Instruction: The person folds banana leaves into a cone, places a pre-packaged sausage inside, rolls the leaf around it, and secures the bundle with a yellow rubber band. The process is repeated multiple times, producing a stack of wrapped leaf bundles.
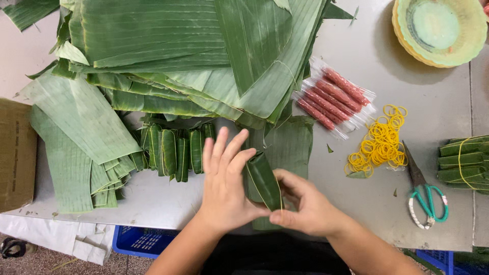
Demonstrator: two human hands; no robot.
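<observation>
clear sausage packets (333, 95) are lying upper right of centre beside yellow rubber bands (379, 145); brown carton (15, 153) is sitting at the left edge. left hand (224, 186), fingers splayed, is pressing a leaf-wrapped roll (264, 181); right hand (303, 206) is pinching its near end. the roll is lying at the table's (356, 203) front edge, long axis running diagonally, far-left to near-right.

L hand (224, 178) fingers splayed, R hand (300, 203) pinching.
</observation>
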